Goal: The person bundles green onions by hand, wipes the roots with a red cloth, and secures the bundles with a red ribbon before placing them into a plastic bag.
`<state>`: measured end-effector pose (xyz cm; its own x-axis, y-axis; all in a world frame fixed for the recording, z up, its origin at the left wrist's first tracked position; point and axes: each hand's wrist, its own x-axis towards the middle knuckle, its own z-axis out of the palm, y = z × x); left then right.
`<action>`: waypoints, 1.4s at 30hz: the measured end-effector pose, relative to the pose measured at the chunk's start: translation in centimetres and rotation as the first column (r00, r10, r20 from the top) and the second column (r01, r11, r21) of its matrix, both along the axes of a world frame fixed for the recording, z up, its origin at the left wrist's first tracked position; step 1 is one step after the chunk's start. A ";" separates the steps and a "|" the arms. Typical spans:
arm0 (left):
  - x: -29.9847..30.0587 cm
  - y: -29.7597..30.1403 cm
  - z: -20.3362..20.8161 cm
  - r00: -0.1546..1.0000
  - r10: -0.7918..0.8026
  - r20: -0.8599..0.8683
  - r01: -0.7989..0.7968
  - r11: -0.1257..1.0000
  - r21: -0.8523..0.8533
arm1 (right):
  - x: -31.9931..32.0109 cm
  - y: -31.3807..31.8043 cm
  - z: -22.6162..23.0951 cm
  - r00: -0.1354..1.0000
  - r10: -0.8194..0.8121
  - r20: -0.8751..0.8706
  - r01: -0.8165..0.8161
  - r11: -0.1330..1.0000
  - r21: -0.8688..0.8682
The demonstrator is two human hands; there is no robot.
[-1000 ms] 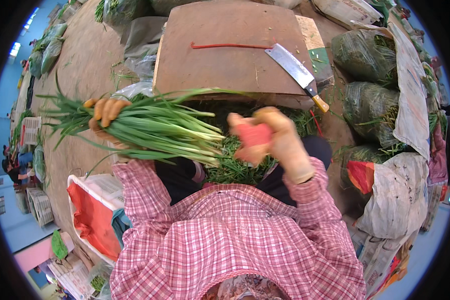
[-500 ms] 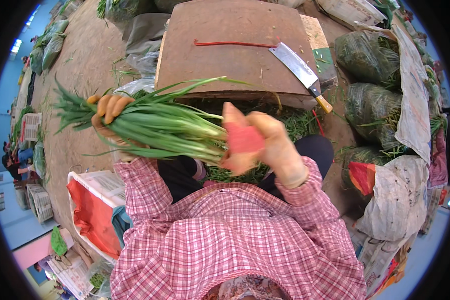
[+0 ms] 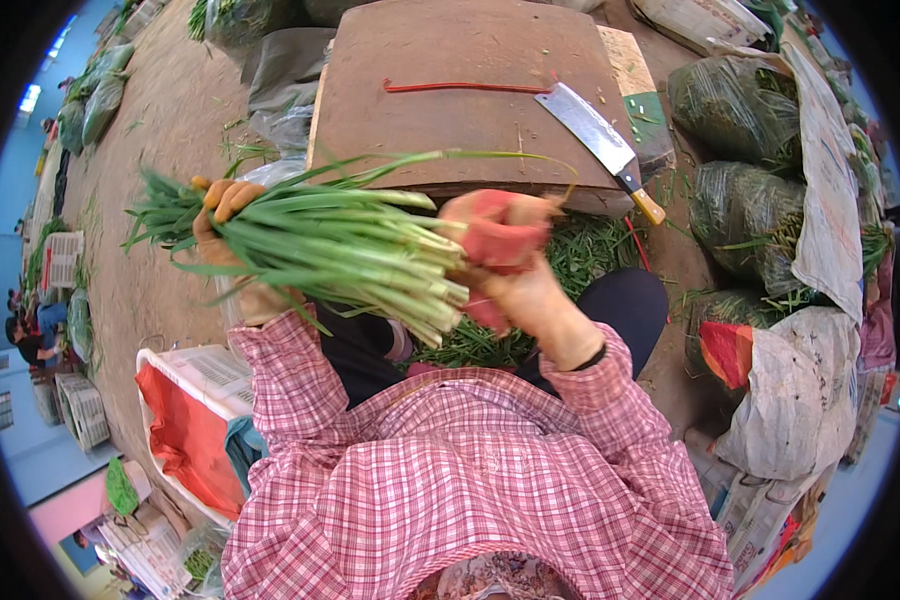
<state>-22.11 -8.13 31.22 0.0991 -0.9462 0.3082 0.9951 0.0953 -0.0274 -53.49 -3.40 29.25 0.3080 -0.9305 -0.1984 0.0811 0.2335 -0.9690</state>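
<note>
A thick bunch of long green leafy stalks [image 3: 355,240], leek-like with pale butt ends, lies across in front of my body. My left hand [image 3: 225,215], in an orange-tan glove, is wrapped round its leafy end on the left. Close beside the pale ends on the right is my right hand [image 3: 510,240], in a glove with a red palm. Motion smears its fingers, so their grip cannot be made out. One thin yellowish leaf arcs from the bunch over this hand. Beyond the bunch, a cleaver [image 3: 592,130] rests on a brown board [image 3: 460,50], along with a thin red strip [image 3: 465,87].
Loose green leaves [image 3: 600,255] cover the ground between my knees and the board. A white crate [image 3: 195,375] with red lining stands at my left. Filled plastic bags [image 3: 745,215] and white sacks [image 3: 795,400] line my right. Other people are at the far left.
The bunch has shifted slightly right and its pale ends have fanned downward. My right hand has turned, showing more of its red palm, and moved a little away from the ends.
</note>
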 end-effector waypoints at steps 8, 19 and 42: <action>0.3 -2.0 -1.4 0.758 0.430 0.491 -0.605 0.744 0.284 | -1.6 -0.9 -0.9 0.895 -0.315 -0.317 0.110 0.843 -0.527; 0.6 -3.1 -2.5 0.725 0.374 0.578 -0.659 0.622 0.423 | -10.8 -2.5 -1.4 0.942 -0.334 -0.023 0.332 0.941 -0.061; -3.7 -3.4 -4.3 0.819 0.304 0.486 -0.553 0.643 0.530 | -3.6 -2.5 0.6 0.893 -0.085 -0.441 -0.051 0.957 -0.287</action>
